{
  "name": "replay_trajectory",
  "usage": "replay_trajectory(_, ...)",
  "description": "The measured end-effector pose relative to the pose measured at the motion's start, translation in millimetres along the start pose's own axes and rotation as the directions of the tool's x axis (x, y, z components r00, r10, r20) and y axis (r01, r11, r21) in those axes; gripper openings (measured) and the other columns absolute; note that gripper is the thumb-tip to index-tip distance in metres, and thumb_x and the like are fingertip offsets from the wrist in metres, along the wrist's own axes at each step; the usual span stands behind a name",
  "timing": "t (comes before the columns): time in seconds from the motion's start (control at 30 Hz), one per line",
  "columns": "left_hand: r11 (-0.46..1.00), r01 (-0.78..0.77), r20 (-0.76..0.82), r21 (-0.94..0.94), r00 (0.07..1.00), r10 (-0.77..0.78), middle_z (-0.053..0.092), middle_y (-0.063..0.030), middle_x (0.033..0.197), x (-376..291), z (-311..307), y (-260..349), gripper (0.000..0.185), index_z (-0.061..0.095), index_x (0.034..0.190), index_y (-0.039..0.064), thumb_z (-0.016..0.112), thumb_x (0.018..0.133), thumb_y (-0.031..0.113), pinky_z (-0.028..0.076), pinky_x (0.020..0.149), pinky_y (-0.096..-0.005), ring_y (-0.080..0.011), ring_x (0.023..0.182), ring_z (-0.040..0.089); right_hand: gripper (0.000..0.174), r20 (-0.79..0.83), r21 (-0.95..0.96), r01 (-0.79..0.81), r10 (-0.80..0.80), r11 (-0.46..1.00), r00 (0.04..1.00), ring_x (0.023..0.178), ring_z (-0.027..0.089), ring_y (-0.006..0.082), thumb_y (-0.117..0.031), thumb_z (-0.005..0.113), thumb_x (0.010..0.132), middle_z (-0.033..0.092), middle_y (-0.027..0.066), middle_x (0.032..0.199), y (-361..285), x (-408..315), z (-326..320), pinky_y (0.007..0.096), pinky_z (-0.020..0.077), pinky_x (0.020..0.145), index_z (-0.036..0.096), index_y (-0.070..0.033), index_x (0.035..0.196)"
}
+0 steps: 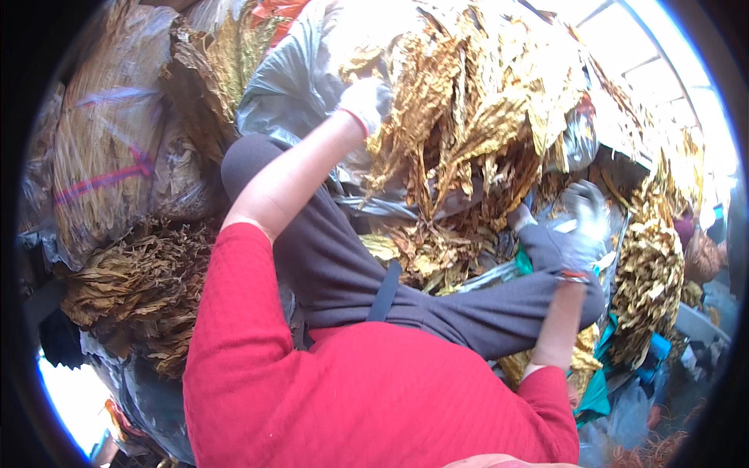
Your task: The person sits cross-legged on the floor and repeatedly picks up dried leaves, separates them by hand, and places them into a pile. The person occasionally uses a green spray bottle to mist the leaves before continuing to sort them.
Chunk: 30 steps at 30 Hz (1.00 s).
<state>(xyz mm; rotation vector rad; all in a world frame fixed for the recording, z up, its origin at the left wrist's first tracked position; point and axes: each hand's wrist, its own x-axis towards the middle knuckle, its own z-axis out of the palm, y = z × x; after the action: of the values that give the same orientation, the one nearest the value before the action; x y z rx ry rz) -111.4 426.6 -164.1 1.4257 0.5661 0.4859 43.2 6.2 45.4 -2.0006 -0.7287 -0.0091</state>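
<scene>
My left hand (367, 100), in a pale glove with a red cuff, touches the left edge of a heap of dried brown-yellow leaves (445, 111) in front of me; glare hides its fingers. Under the heap shows grey plastic sheeting (287, 82). My right hand (585, 219), in a grey-white glove and blurred, is raised over my right knee, beside a hanging bunch of dried leaves (649, 275). Whether it holds anything is not clear. More loose leaves (433, 251) lie between my legs.
A plastic-wrapped bale of leaves (99, 164) with a pink strap stands at the left, above a pile of crumpled leaves (140, 286). Teal plastic (597, 392) lies at my right. Part of another person (702, 254) shows at the far right.
</scene>
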Motion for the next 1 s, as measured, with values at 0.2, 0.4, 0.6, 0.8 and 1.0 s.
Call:
replay_trajectory(0.2, 0.992, -0.121, -0.222, 0.023, 0.967, 0.123, 0.067, -0.0060, 0.092, -81, 90, 93, 0.017, 0.066, 0.106, 0.005, 0.064, 0.093, 0.016, 0.052, 0.071, -0.0277, -0.0155, 0.080, 0.065, 0.054, 0.420, 0.108, -0.099, 0.045, 0.989, 0.907, 0.122, 0.056, 0.0248, -0.011, 0.069, 0.086, 0.060, 0.0147, 0.131, -19, 32, 252, 0.0377, 0.0439, 0.106, 0.053, -0.003, 0.137)
replay_trajectory(0.4, 0.434, -0.899, 0.440, 0.068, 0.417, 0.795, 0.067, -0.0062, 0.089, -95, 78, 148, 0.024, 0.067, 0.101, 0.015, 0.075, 0.078, 0.018, 0.054, 0.075, -0.0393, -0.0266, 0.083, 0.066, 0.072, 0.592, -0.208, 0.683, -0.466, 0.701, 0.658, 0.137, 0.043, 0.0352, -0.013, 0.069, 0.078, 0.050, 0.0168, 0.144, -40, 127, 425, 0.0436, 0.0319, 0.115, 0.045, -0.013, 0.146)
replay_trajectory(0.6, 0.806, -0.591, -0.122, -0.028, 0.802, 0.584, 0.064, -0.0055, 0.086, -81, 53, 159, 0.012, 0.064, 0.102, 0.006, 0.066, 0.091, 0.008, 0.051, 0.071, -0.0319, -0.0183, 0.078, 0.063, 0.065, 0.860, -0.357, 0.742, -0.110, 0.568, 0.499, 0.121, 0.058, 0.0334, -0.015, 0.072, 0.081, 0.060, 0.0153, 0.134, -41, 181, 484, 0.0429, 0.0448, 0.105, 0.050, -0.018, 0.143)
replay_trajectory(0.8, 0.930, 0.004, -0.324, -0.369, 0.937, -0.132, 0.066, -0.0027, 0.091, -66, 56, 131, 0.016, 0.063, 0.109, 0.003, 0.056, 0.101, 0.015, 0.051, 0.076, -0.0250, -0.0088, 0.082, 0.061, 0.030, 0.767, -0.236, 0.606, -0.238, 0.759, 0.596, 0.094, 0.070, 0.0251, -0.023, 0.070, 0.090, 0.075, 0.0099, 0.100, -62, 213, 456, 0.0350, 0.0558, 0.085, 0.070, -0.017, 0.119)
replay_trajectory(1.0, 0.575, 0.357, -0.036, -0.736, 0.827, -0.560, 0.067, -0.0072, 0.099, -49, 64, 131, 0.039, 0.058, 0.119, 0.005, 0.063, 0.097, 0.037, 0.052, 0.079, -0.0307, -0.0161, 0.082, 0.064, 0.023, 0.146, -0.266, 0.835, -0.836, 0.481, 0.529, 0.105, 0.065, 0.0188, -0.018, 0.082, 0.071, 0.074, 0.0009, 0.100, -103, 246, 364, 0.0397, 0.0341, 0.112, 0.077, -0.017, 0.093)
